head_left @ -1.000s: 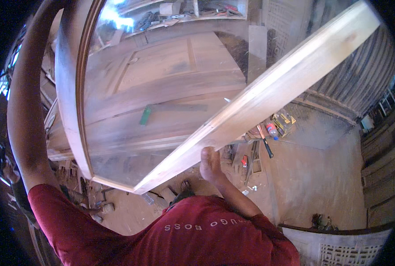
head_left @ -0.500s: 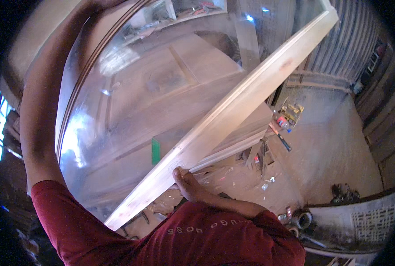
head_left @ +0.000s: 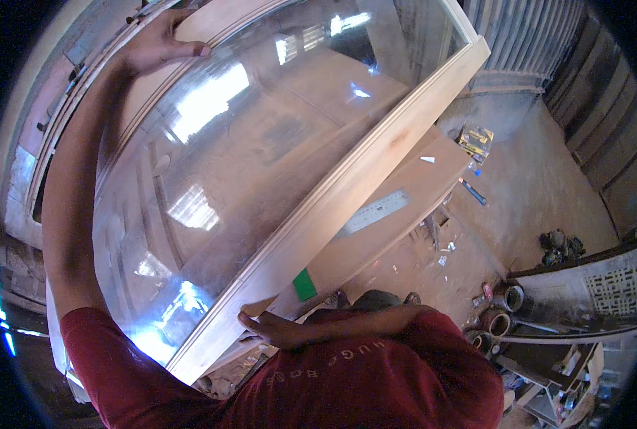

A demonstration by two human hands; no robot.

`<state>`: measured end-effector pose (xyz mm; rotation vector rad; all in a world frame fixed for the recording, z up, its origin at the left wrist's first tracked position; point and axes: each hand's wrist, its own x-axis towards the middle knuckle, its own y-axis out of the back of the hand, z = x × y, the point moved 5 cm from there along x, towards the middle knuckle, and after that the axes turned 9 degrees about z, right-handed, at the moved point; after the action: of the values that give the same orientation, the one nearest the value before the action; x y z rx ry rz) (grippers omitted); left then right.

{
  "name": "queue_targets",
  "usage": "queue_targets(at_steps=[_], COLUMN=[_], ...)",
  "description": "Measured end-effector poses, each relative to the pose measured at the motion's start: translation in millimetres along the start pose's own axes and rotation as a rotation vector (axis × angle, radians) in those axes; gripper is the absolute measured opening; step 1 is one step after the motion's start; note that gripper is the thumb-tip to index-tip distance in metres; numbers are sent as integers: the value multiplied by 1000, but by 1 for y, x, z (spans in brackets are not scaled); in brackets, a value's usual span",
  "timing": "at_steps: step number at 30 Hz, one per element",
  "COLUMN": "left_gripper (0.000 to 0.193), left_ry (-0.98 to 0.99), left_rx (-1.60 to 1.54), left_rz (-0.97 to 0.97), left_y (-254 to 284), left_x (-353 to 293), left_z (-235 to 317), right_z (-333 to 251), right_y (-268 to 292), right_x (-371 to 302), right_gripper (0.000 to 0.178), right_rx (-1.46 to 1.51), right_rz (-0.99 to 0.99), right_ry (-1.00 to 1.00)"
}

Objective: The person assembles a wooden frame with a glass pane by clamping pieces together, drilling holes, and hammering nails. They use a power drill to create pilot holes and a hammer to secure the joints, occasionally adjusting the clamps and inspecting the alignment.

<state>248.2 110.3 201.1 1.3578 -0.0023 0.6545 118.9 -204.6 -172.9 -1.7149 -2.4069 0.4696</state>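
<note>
A large wooden-framed glass panel (head_left: 290,121) is tilted across my front, its pale near rail (head_left: 347,196) running diagonally. Bright reflections cover parts of the glass. My left hand (head_left: 159,48) grips the far rail, with the thumb lying over its inner edge. At the lower end of the near rail, my right hand (head_left: 279,330) holds the rail's outer edge; some of its fingers are hidden. A small tan patch shows by the right fingertips, too unclear to name.
Beneath the frame is a brown workbench (head_left: 422,175) bearing a metal ruler (head_left: 379,212), a small white piece (head_left: 427,159) and a green block (head_left: 305,285). A dark-handled tool (head_left: 473,191) and a yellow box (head_left: 476,141) lie beyond its edge. Cans (head_left: 499,323) stand at lower right.
The framed panel has shifted and tilted, uncovering the ruler and more of the bench. My left hand has come further into view. My right hand has moved left and nearer to me.
</note>
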Motion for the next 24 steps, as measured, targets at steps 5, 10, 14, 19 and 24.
queue_targets(at_steps=[5,10,14,19,24], left_gripper=[70,66,59,57,68], left_ry=[-9,104,66,158,186], left_rx=[-81,-75,-95,-99,-142], left_rz=[-59,-50,-37,-93,-66], left_y=[-11,-18,-50,-78,-95], left_x=[3,-13,-13,-36,-45], left_z=[-67,-120,-133,-177,-180], right_z=[11,-22,-6,-3,30], right_y=[-24,-29,-36,-46,-54], right_x=[35,44,66,72,93], right_gripper=[87,91,97,98,99], right_rx=[167,-62,34,76,134], right_rz=[-102,-166,-187,-245,-262], right_ry=[-138,-217,-231,-351,-279])
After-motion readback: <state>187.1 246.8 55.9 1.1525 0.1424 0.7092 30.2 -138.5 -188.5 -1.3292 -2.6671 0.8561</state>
